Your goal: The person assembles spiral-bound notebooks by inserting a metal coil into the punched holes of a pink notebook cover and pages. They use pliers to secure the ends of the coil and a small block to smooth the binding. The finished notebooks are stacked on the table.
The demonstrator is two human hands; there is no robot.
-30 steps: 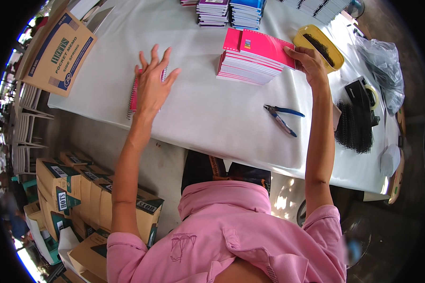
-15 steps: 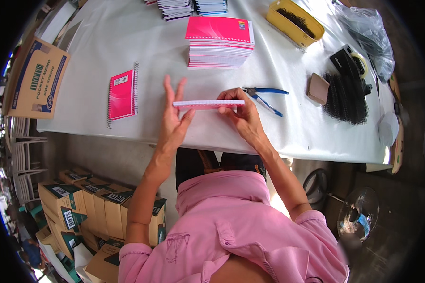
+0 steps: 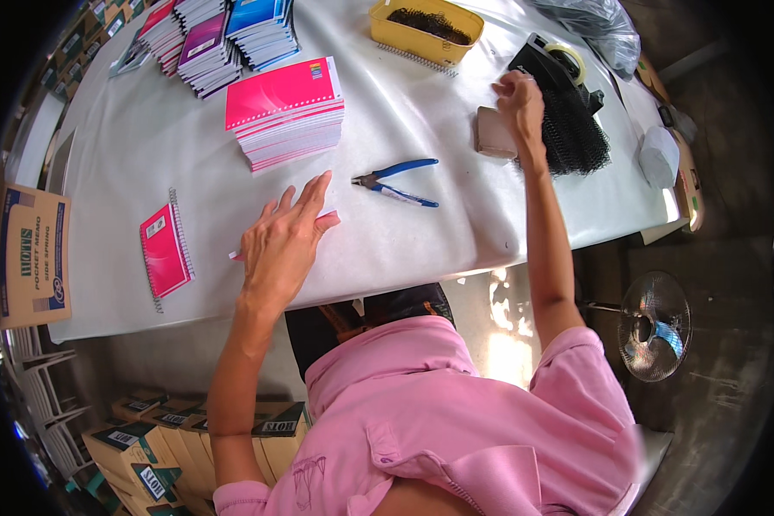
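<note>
My left hand (image 3: 282, 245) is over a pink notebook (image 3: 236, 255), thumb to one side and fingers stretched along the other. Most of that notebook is hidden beneath the hand. Past my fingertips stands a tall stack of pink notebooks (image 3: 288, 112) with punched holes along the near edge of the top cover. My right hand (image 3: 522, 99) reaches far right with curled fingers, above a brown block (image 3: 494, 133) and beside a pile of black spiral wires (image 3: 576, 138). Whatever is in those fingers is too small to make out. Blue-handled pliers (image 3: 396, 182) lie between my hands.
A pink spiral-bound notebook (image 3: 165, 249) lies at left, near a cardboard box (image 3: 34, 258). Bound notebooks in several colours (image 3: 211, 47) are piled at the far left. A yellow tub (image 3: 426, 39) holds dark coils. A black tape dispenser (image 3: 537, 60) stands beyond the wires.
My right hand has left the pink notebook and moved right toward the black wires. My left hand keeps the notebook, now turned over it. The whole view has swung to the right.
</note>
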